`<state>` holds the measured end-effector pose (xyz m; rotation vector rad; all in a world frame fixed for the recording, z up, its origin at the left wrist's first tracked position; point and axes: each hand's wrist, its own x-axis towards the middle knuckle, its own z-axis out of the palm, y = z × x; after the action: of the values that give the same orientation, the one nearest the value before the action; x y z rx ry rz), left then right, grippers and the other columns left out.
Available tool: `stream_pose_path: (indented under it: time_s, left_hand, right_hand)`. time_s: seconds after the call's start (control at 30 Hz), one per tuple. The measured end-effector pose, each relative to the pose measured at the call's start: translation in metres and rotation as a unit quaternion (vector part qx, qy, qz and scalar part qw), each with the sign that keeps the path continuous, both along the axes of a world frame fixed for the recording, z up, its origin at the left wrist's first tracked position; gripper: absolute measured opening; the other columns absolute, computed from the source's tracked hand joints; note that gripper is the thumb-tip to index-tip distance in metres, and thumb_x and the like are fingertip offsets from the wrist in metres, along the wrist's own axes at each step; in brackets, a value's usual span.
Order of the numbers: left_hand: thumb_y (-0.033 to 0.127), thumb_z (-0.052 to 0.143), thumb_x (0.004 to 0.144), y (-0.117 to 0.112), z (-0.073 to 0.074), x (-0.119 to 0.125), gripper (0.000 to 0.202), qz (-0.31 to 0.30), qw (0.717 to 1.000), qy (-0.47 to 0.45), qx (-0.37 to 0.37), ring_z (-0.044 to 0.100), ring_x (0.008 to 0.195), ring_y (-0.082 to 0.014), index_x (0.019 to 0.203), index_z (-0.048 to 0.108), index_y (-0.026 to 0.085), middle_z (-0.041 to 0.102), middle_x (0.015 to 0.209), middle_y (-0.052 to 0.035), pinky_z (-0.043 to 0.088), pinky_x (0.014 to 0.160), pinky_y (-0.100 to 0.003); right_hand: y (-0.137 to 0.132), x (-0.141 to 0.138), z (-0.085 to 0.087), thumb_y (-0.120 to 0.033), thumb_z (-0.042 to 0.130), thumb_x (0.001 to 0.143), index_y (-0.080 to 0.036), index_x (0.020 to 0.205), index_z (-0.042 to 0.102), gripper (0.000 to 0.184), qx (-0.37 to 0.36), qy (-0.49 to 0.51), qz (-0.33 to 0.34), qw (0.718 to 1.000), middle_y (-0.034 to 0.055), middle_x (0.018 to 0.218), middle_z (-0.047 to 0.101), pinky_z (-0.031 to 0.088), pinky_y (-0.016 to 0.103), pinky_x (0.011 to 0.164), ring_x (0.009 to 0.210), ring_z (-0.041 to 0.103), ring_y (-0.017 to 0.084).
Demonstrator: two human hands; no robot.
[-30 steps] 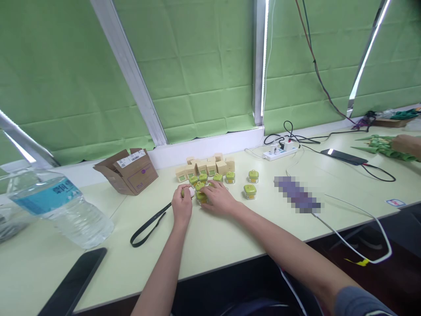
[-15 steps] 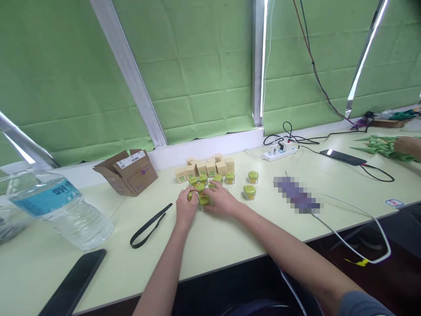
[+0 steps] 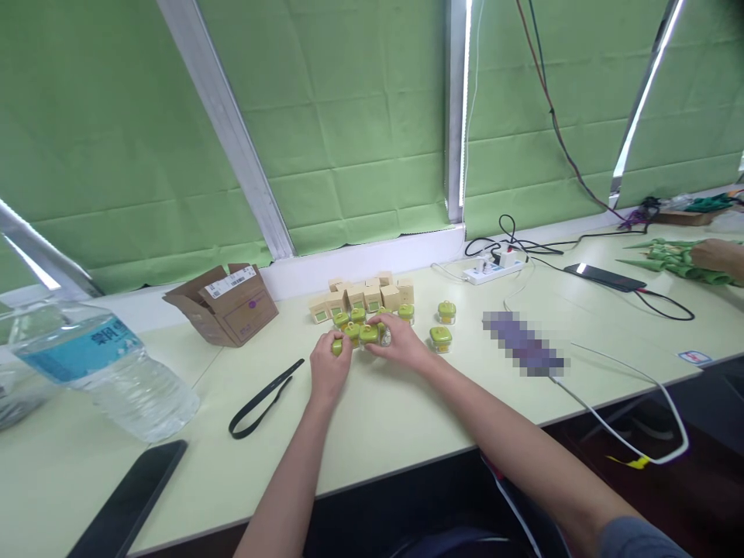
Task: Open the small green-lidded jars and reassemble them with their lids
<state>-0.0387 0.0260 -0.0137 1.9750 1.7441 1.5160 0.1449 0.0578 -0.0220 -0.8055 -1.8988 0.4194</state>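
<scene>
My left hand (image 3: 328, 366) is closed around a small green-lidded clear container (image 3: 337, 347), its lid partly hidden by my fingers. Thumb and fingers of my right hand (image 3: 402, 342) pinch another green-lidded container (image 3: 368, 334). Between and behind my hands stand several more of the same kind, among them a green-lidded container (image 3: 351, 332) close to both. Off to the right are two separate ones, a front container (image 3: 440, 339) and a rear container (image 3: 447, 311). Small tan cardboard boxes (image 3: 372, 297) are grouped just behind.
An open brown carton (image 3: 232, 306), a black strap (image 3: 256, 403), a large water bottle (image 3: 110, 364) and a dark phone (image 3: 131, 500) lie to the left. Rightward are a power strip (image 3: 494, 268), cables, a black device (image 3: 604, 277) and another person's hand (image 3: 718, 260) on green material.
My right hand has moved a green-lidded container slightly up and right, away from the front edge of the group. My left hand stays nearly in place.
</scene>
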Motion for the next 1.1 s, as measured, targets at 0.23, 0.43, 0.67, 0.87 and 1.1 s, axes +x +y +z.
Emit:
stream_pose_path:
  time_s: [0.23, 0.43, 0.67, 0.87, 1.1]
  left_hand:
    - [0.029, 0.053, 0.083, -0.004, -0.012, 0.012, 0.012, -0.074, 0.997, -0.025, -0.019, 0.064, 0.083, -0.0186, 0.085, 0.062, 0.021, 0.069, 0.086, -0.0016, 0.047, 0.085, -0.031]
    - [0.036, 0.056, 0.087, -0.006, -0.016, 0.012, 0.018, -0.069, 0.995, -0.066, -0.029, 0.063, 0.084, -0.0178, 0.097, 0.060, 0.021, 0.068, 0.090, -0.0021, 0.047, 0.083, -0.030]
    - [0.046, 0.054, 0.091, -0.005, -0.018, 0.010, 0.037, -0.081, 0.992, -0.081, -0.058, 0.059, 0.069, -0.0144, 0.119, 0.060, 0.024, 0.068, 0.093, -0.0018, 0.046, 0.072, -0.028]
    - [0.049, 0.049, 0.093, -0.002, -0.019, 0.008, 0.034, -0.110, 0.987, -0.097, -0.061, 0.061, 0.084, -0.0170, 0.109, 0.062, 0.022, 0.067, 0.095, -0.0029, 0.046, 0.076, -0.028]
    - [0.049, 0.049, 0.093, -0.005, -0.019, 0.011, 0.030, -0.150, 0.980, -0.101, -0.080, 0.055, 0.072, -0.0132, 0.089, 0.056, 0.020, 0.061, 0.082, 0.0008, 0.042, 0.068, -0.024]
  right_hand:
    - [0.003, 0.006, 0.002, -0.023, 0.069, 0.079, -0.019, 0.116, 0.060, 0.039, 0.011, 0.034, -0.007, 0.999, 0.0084, 0.115, 0.065, 0.049, 0.035, 0.093, 0.106, 0.060, 0.021]
    - [0.001, 0.006, 0.002, -0.021, 0.070, 0.077, -0.020, 0.120, 0.059, 0.045, 0.006, 0.041, 0.003, 0.999, 0.0079, 0.117, 0.067, 0.051, 0.037, 0.092, 0.101, 0.063, 0.021]
    - [-0.004, 0.006, 0.004, -0.023, 0.070, 0.079, -0.022, 0.127, 0.058, 0.050, -0.011, 0.035, 0.036, 0.999, 0.0081, 0.124, 0.067, 0.051, 0.039, 0.097, 0.110, 0.064, 0.022]
    - [-0.008, 0.006, 0.005, -0.022, 0.067, 0.082, -0.024, 0.136, 0.053, 0.056, -0.013, 0.023, 0.079, 0.997, 0.0079, 0.129, 0.065, 0.048, 0.040, 0.103, 0.119, 0.062, 0.022]
    - [-0.013, 0.010, 0.010, -0.023, 0.062, 0.087, -0.024, 0.138, 0.051, 0.052, -0.033, 0.009, 0.135, 0.990, 0.0089, 0.132, 0.064, 0.047, 0.043, 0.104, 0.121, 0.061, 0.024]
